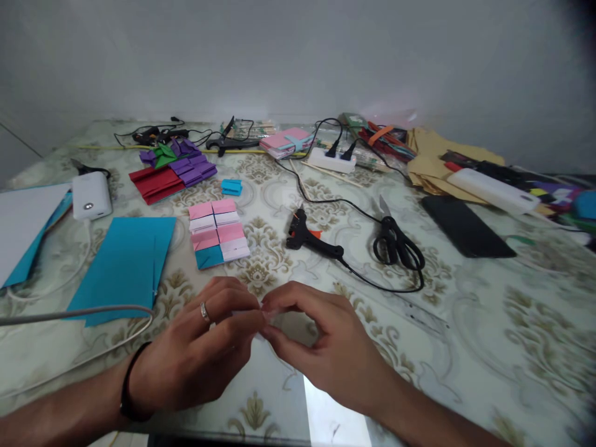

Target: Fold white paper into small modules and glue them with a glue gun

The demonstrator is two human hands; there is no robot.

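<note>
My left hand [209, 347], with a ring and a dark wristband, meets my right hand [321, 341] above the near part of the patterned table. The fingertips of both are pinched together on something small that they mostly hide. Just beyond them lies a block of folded pink, white and blue paper pieces [218, 233]. A small folded blue piece [231, 187] is behind that block. Black glue gun [313, 237] rests on its side past my right hand, its cord running to the right.
Blue paper sheets [123, 264] and a white power bank [92, 195] are at left, with a cable crossing near my left forearm. Scissors [391, 239], a black phone [465, 226] and a clear ruler [421, 313] lie at right. A power strip [331, 160] stands behind.
</note>
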